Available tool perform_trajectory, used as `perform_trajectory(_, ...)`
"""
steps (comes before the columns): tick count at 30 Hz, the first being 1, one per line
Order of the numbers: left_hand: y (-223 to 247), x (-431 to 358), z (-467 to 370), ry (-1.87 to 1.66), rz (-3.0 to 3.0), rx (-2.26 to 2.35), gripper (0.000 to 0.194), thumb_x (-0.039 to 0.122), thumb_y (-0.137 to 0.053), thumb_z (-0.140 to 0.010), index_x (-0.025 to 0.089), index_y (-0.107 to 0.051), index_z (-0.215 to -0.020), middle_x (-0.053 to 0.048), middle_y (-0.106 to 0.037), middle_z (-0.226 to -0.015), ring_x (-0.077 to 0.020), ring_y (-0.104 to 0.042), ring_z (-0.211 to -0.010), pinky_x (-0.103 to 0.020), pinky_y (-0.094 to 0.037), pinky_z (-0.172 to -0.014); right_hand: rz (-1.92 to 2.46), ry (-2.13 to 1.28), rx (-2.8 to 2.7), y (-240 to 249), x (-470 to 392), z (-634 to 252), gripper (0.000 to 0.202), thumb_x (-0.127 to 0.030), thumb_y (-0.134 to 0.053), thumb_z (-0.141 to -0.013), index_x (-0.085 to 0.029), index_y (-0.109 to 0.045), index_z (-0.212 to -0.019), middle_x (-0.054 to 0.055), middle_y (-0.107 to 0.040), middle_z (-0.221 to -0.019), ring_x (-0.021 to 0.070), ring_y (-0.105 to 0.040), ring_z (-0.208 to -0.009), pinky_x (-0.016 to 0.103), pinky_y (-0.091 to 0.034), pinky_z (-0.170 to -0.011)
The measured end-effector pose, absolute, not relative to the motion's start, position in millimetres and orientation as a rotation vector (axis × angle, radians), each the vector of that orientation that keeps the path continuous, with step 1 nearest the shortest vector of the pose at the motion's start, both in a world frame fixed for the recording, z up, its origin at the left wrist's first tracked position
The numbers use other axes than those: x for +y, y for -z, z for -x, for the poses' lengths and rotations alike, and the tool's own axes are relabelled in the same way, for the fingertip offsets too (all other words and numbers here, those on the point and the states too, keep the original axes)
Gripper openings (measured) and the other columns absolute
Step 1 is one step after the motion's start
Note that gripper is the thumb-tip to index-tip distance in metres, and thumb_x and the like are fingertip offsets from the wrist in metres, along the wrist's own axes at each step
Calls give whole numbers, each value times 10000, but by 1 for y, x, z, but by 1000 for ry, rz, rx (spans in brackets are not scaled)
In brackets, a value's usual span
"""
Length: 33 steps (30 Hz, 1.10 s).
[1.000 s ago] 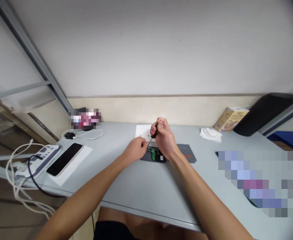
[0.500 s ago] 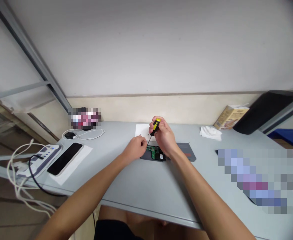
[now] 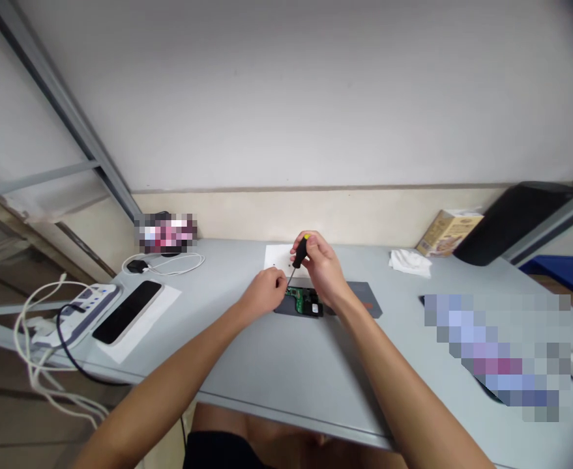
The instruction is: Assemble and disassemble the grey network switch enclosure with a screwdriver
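My right hand (image 3: 320, 264) is wrapped round the handle of a black and yellow screwdriver (image 3: 301, 251). The screwdriver is tilted, its thin shaft running down to the left end of a green circuit board (image 3: 300, 299) with a black part on its right. Beside the shaft tip, my left hand (image 3: 265, 291) is closed with curled fingers at the board's left end; what the fingertips pinch, if anything, is hidden. Under the board lies a dark grey mat (image 3: 359, 293), and behind it a white paper (image 3: 277, 257) with small dark specks.
To the left are a phone (image 3: 128, 312) on white paper, a power strip (image 3: 83, 312) with cables, and a black charger (image 3: 137, 266). A crumpled tissue (image 3: 410, 262), a box (image 3: 450, 232) and a black cylindrical object (image 3: 514, 221) stand at the back right. Blurred items lie at both sides.
The screwdriver handle has turned in my right hand: its yellow side patches faced me before, and now mostly black shows. My left hand stays in about the same place.
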<state>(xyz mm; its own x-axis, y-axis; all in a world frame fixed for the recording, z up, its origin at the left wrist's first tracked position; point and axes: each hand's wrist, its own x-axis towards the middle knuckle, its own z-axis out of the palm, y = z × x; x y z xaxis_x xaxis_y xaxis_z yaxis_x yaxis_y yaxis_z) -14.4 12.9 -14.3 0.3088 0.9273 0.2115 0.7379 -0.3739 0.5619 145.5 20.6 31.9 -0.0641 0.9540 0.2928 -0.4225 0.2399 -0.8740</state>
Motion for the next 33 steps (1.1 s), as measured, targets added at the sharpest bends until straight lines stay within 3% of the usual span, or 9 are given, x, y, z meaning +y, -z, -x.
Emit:
perform_trajectory(7,14,13,14,-718,-2221,1496,256,75,-512,-917,176,-654,-730,-27,-663,-797,-164,-591,-730,-282,-411,-717,639,-1155,-1098,-23,28,-139,501,-747,-600,-922,-274,-630,-1084,-19,-575,-799,143,-551,-695,297,-476,-678)
perform_trajectory(12,14,14,15,-722,-2218,1486,255,71,-507,-910,176,-645,-724,-24,-658,-782,-160,-593,-725,-278,-409,-715,561,-1215,-953,-19,31,-132,469,-744,-558,-943,-279,-541,-1000,-42,-491,-732,134,-483,-634,288,-431,-635)
perform_trajectory(18,12,13,14,-715,-2208,1491,253,77,-512,-924,174,-639,-727,-30,-676,-792,-163,-609,-743,-276,-417,-723,607,-1156,-931,-19,30,-132,463,-688,-681,-902,-295,-439,-934,-78,-464,-689,124,-454,-597,268,-388,-601)
perform_trajectory(25,10,11,14,-706,-2226,1497,262,69,-506,-924,176,-647,-732,-34,-684,-819,-170,-622,-769,-275,-428,-729,603,-1248,-1030,-26,24,-142,411,-659,-722,-878,-266,-638,-966,1,-604,-879,157,-611,-802,302,-506,-739)
perform_trajectory(33,8,11,13,-698,-2227,1508,264,61,-511,-920,175,-659,-733,-30,-678,-796,-165,-614,-739,-273,-429,-721,496,-1327,-933,-28,23,-132,471,-737,-606,-921,-273,-581,-997,-25,-514,-761,135,-486,-636,298,-438,-641)
